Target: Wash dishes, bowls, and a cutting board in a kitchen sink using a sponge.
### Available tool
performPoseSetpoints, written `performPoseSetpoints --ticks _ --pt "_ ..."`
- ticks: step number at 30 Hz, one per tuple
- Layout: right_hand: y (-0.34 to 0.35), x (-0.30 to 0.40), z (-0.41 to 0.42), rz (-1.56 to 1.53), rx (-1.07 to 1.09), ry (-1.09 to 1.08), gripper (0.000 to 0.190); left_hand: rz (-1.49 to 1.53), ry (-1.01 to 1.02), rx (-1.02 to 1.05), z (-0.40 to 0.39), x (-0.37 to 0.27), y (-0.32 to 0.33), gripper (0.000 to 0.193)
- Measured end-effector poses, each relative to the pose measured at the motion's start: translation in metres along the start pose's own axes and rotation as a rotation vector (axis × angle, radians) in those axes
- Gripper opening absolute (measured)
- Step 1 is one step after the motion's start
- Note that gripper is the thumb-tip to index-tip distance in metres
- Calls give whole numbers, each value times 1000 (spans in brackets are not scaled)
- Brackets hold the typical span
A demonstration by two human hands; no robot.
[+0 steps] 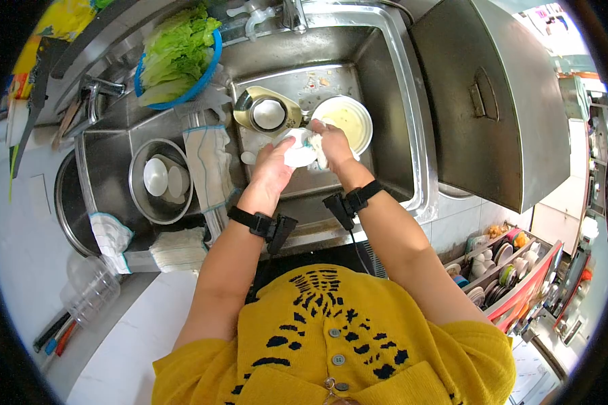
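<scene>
Over the right basin of a steel sink point(304, 185), my left hand point(273, 164) grips a small white bowl point(298, 156) by its rim. My right hand point(334, 144) presses a crumpled pale cloth point(318, 149) against the bowl's side. Just beyond the right hand stands a larger white bowl point(352, 119) with cloudy yellowish liquid in it. To its left, a small white bowl point(268, 113) sits in a dark-rimmed vessel, on or in an oval yellowish dish point(294, 109). A white spoon point(248, 158) lies near my left hand, its handle partly hidden.
A steel pot point(138, 195) with white bowls stands in the left basin. Striped cloths point(207, 167) drape over the divider, below a blue basket point(217, 55) of lettuce point(180, 55). Taps point(296, 17) overhang the back. A metal cabinet point(481, 106) flanks the right; food scraps point(319, 81) dot the basin floor.
</scene>
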State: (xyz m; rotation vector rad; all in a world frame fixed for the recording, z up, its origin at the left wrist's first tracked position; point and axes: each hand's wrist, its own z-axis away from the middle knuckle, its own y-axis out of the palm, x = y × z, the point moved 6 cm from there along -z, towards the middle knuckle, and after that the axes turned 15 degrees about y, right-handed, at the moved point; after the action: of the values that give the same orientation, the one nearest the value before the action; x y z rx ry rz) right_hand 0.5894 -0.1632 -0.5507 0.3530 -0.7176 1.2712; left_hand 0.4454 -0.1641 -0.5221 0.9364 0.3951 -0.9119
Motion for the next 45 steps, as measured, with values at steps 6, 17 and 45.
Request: performPoseSetpoints --ticks 6,17,45 --pt "27 40 92 479 -466 -654 33 -178 92 -130 1 0 -4 30" --pt "17 28 27 212 86 -219 35 -205 88 237 9 -10 -4 44" --pt "-45 -2 64 -56 118 48 30 -1646 76 -511 -34 -183 -410 67"
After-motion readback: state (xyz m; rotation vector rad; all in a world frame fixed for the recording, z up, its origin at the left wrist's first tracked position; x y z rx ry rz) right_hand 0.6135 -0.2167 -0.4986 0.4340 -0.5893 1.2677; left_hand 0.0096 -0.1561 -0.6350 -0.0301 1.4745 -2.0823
